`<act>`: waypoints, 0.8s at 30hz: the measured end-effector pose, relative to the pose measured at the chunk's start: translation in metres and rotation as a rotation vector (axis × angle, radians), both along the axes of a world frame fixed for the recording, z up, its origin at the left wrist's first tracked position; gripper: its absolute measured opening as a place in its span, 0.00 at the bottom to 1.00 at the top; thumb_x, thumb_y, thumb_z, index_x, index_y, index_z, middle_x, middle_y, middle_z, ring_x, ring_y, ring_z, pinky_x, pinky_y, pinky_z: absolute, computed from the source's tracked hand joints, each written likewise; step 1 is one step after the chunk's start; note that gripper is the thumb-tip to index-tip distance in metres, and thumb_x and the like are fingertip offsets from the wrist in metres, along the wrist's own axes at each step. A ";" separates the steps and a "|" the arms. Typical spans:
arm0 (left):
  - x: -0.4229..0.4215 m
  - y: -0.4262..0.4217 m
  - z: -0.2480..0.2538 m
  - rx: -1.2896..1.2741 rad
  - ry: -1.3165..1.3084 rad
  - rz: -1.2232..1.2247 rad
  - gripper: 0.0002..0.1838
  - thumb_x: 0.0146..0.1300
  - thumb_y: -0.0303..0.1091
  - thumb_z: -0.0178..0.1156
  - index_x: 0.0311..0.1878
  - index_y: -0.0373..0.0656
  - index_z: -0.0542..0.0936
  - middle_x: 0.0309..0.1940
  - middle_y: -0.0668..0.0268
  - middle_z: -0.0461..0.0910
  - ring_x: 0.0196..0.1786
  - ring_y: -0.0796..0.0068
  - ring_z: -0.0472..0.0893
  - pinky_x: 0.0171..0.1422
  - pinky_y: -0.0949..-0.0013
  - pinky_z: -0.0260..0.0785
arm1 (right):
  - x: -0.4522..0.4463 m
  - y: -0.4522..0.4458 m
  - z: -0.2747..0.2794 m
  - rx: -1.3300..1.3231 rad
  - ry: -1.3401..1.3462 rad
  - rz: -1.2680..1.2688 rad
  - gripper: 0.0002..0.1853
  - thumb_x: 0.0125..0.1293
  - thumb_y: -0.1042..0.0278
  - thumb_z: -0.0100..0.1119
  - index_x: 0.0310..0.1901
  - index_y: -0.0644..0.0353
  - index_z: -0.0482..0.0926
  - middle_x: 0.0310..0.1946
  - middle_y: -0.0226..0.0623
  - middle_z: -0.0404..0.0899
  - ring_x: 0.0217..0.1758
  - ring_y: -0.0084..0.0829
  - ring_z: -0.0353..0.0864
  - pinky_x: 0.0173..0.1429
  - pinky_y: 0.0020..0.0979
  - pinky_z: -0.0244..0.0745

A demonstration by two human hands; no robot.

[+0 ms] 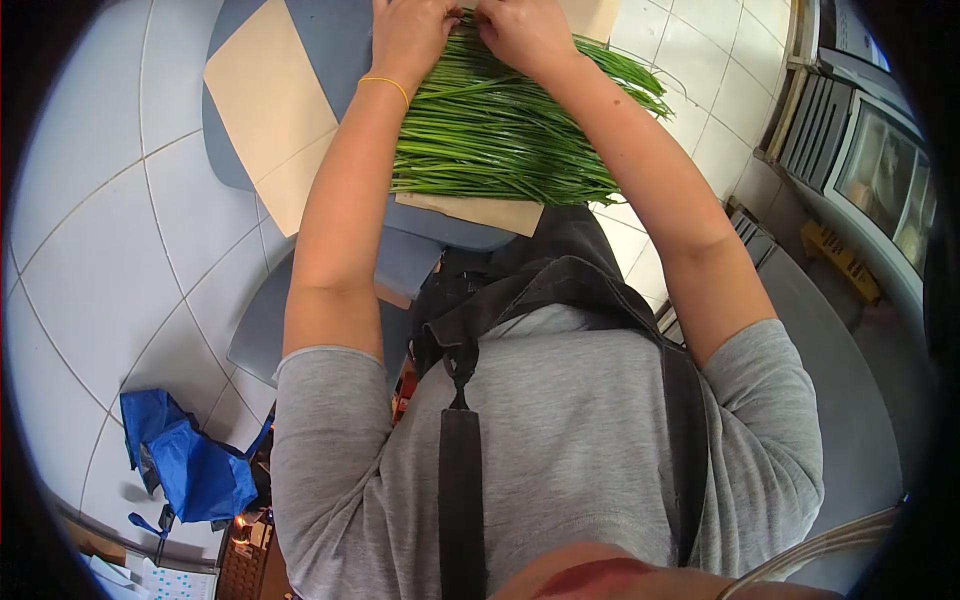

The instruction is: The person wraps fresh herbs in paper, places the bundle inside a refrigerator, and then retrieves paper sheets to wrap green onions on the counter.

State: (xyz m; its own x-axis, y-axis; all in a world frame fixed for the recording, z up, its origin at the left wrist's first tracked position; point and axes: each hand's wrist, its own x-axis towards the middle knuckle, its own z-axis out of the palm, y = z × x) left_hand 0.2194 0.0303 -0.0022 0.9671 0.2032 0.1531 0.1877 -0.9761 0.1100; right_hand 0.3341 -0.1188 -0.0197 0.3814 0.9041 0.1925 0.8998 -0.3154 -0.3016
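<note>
Long thin green stalks lie side by side in a wide layer on tan paper over a grey-blue table. At the far edge of the layer is my left hand, a yellow band round its wrist, its fingers bent inward at the stalks. Close beside it, my right hand also has curled fingers at the same edge. The fingertips of both hands nearly meet near the top of the view, and what they pinch is too small to make out.
Another tan sheet overhangs the table's left side. A blue bag is at the lower left by the tiled surface. On the right stand a glass-fronted cabinet and a yellow object. A grey chair seat is below the table.
</note>
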 end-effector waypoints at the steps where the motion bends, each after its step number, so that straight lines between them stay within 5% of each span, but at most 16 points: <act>1: 0.000 0.000 0.000 0.004 0.003 0.003 0.05 0.61 0.36 0.70 0.40 0.53 0.89 0.42 0.77 0.86 0.57 0.70 0.79 0.75 0.52 0.57 | 0.001 -0.007 -0.003 0.051 0.014 0.006 0.09 0.58 0.66 0.69 0.41 0.52 0.87 0.40 0.41 0.82 0.51 0.44 0.81 0.60 0.46 0.72; 10: -0.004 0.003 0.000 -0.028 0.001 -0.011 0.05 0.63 0.37 0.69 0.40 0.53 0.89 0.44 0.77 0.86 0.58 0.70 0.79 0.76 0.52 0.56 | 0.052 -0.197 0.002 -0.009 0.053 -0.283 0.05 0.54 0.71 0.71 0.33 0.55 0.84 0.36 0.37 0.83 0.44 0.42 0.83 0.50 0.43 0.77; 16: -0.006 0.001 0.009 -0.059 0.005 -0.024 0.04 0.64 0.37 0.69 0.40 0.52 0.89 0.45 0.77 0.86 0.59 0.70 0.78 0.77 0.53 0.56 | 0.058 -0.313 0.011 -0.213 0.272 -0.898 0.05 0.65 0.68 0.66 0.41 0.56 0.86 0.38 0.36 0.89 0.40 0.36 0.88 0.46 0.36 0.80; 22: -0.003 0.015 -0.003 -0.093 -0.079 -0.137 0.07 0.65 0.37 0.68 0.45 0.51 0.87 0.50 0.69 0.86 0.61 0.65 0.78 0.75 0.52 0.59 | 0.044 -0.216 -0.007 0.310 0.539 -0.578 0.05 0.67 0.77 0.65 0.42 0.59 0.87 0.40 0.37 0.89 0.42 0.29 0.88 0.48 0.30 0.81; 24: 0.003 0.018 -0.004 -0.095 0.043 -0.101 0.09 0.64 0.37 0.68 0.47 0.50 0.86 0.50 0.65 0.85 0.62 0.62 0.78 0.74 0.52 0.62 | 0.031 -0.157 0.001 0.331 0.549 -0.451 0.08 0.67 0.79 0.61 0.43 0.59 0.88 0.41 0.42 0.88 0.43 0.40 0.88 0.51 0.36 0.81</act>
State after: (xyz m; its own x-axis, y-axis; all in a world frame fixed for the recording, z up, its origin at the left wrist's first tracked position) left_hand 0.2227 0.0487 -0.0058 0.9886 0.1159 0.0959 0.0953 -0.9759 0.1965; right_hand 0.3651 -0.2758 -0.0185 0.8171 0.5674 0.1026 0.4009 -0.4311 -0.8084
